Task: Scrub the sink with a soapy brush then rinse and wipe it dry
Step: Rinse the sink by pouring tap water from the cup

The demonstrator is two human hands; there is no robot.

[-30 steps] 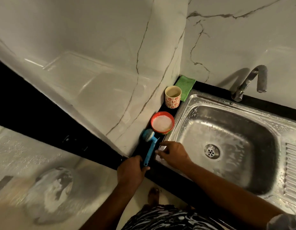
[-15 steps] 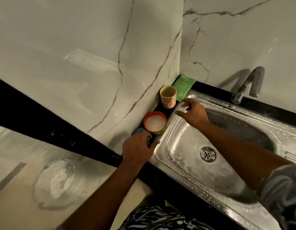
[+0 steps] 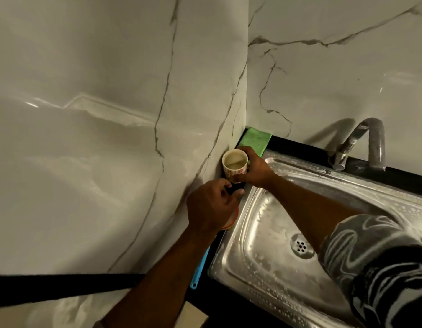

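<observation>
The steel sink (image 3: 259, 223) is wet and flecked with soap foam, its drain (image 3: 301, 246) showing beside my right forearm. My right hand (image 3: 255, 170) grips a small patterned cup (image 3: 235, 164) holding pale liquid, on the black ledge in the wall corner. Just in front of it, my left hand (image 3: 211, 205) hovers with curled fingers over the red bowl (image 3: 231, 221), of which only a sliver of rim shows. Whether it holds anything is hidden. The blue brush (image 3: 200, 268) lies on the ledge under my left forearm, only its handle visible.
A folded green cloth (image 3: 256, 140) lies in the corner behind the cup. The grey tap (image 3: 371, 143) stands at the back right of the sink. Marble walls close in on the left and behind. A narrow black counter strip (image 3: 300, 147) borders the sink.
My right hand moved from above the sink rim to the cup and took hold of it. My left hand left the brush and shifted forward over the red bowl.
</observation>
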